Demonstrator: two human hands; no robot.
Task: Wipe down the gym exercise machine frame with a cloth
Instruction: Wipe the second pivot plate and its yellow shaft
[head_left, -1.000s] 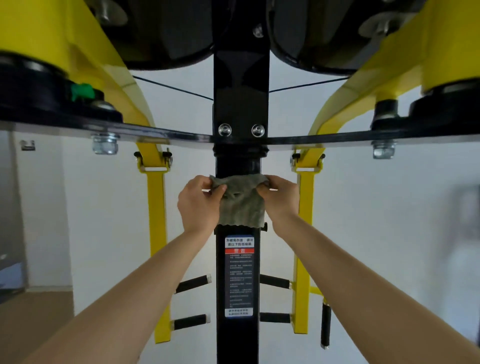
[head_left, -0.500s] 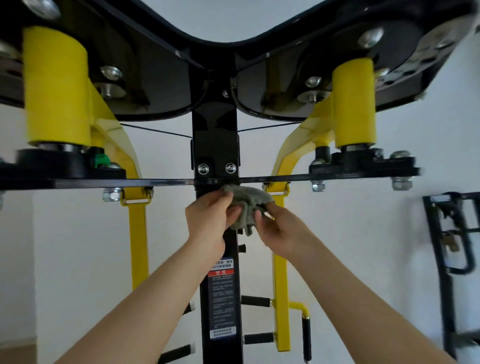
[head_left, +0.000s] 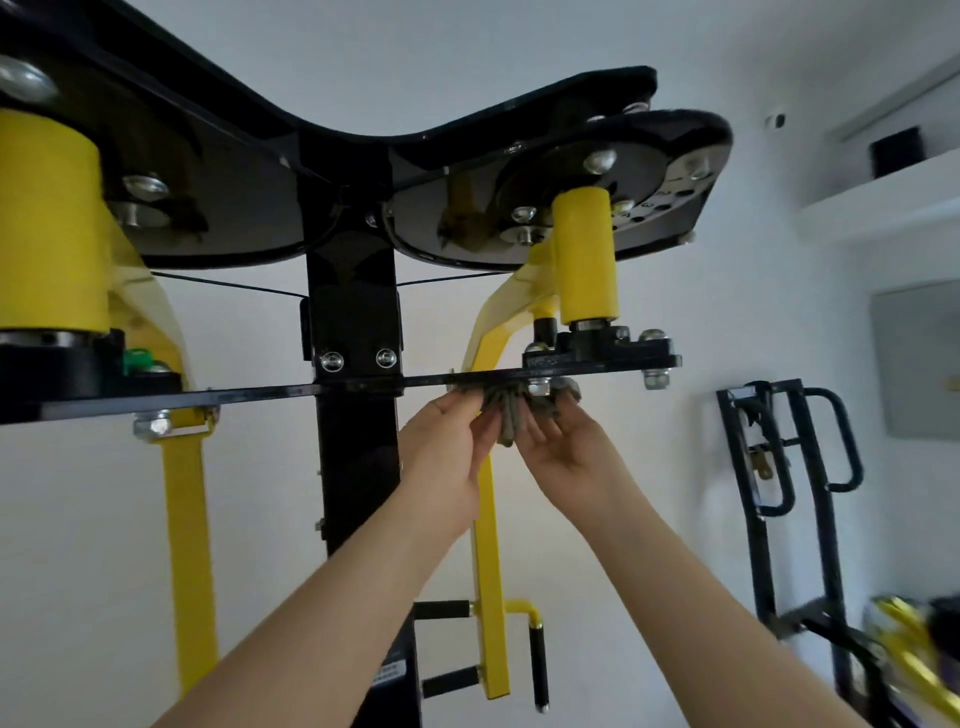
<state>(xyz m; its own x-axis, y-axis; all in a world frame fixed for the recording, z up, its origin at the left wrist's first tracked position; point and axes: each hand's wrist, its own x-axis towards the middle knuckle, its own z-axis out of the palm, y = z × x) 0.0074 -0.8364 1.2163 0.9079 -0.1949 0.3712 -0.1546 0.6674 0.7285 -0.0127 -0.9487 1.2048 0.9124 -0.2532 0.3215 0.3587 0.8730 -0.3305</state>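
Cloth (head_left: 511, 410): grey, bunched, held up against the underside of the black cross plate (head_left: 260, 397), just right of the black upright post (head_left: 358, 467) and touching the nut (head_left: 540, 387) under the yellow pivot. Pinched at its hanging fold by the curled fingers of the left hand (head_left: 447, 447). Pushed up from below by the right hand (head_left: 566, 452), palm up, fingers nearly straight, tips buried in the fabric. Lying directly above both sets of fingers, so pressure upward, travel along the plate. Long axis of that plate: side to side, thin edge toward the camera, ending just past the bolts on the right. Right hand nearer that outer end, left hand nearer the post. Long axis of the wad itself hard to call; loose fold pointing straight down, in front of the yellow arm (head_left: 491, 597). Probably next: sliding outward along the underside, working round the nuts.
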